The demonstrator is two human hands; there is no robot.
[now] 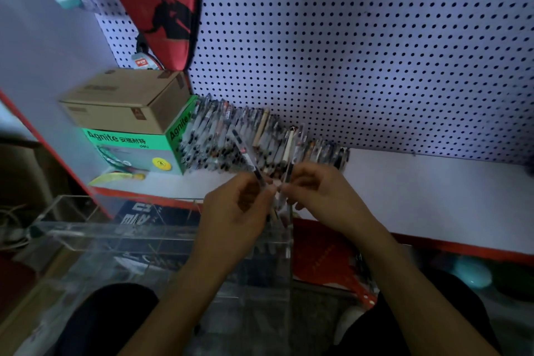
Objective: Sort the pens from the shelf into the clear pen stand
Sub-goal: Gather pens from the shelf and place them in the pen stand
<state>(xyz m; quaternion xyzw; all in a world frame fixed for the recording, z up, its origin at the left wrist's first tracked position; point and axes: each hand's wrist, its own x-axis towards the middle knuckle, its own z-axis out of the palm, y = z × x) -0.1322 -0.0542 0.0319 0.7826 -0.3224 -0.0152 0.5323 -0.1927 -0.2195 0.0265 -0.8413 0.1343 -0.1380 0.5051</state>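
A long row of pens [231, 136] leans against the pegboard at the back of the white shelf [419, 188]. My left hand [237, 211] grips a clear pen with a dark tip [244, 153] that sticks up and to the left. My right hand [320, 191] pinches another pale pen [290, 153], held nearly upright. Both hands meet above the right end of the clear pen stand [101, 237], which sits in front of the shelf edge. The image is blurred, so the stand's contents are hard to make out.
A green Agnite box [130, 153] with a brown carton [124, 101] on top stands at the shelf's left end. A red racket cover [161, 9] hangs on the pegboard [361, 52]. Red packets [323, 263] lie on a lower level to the right.
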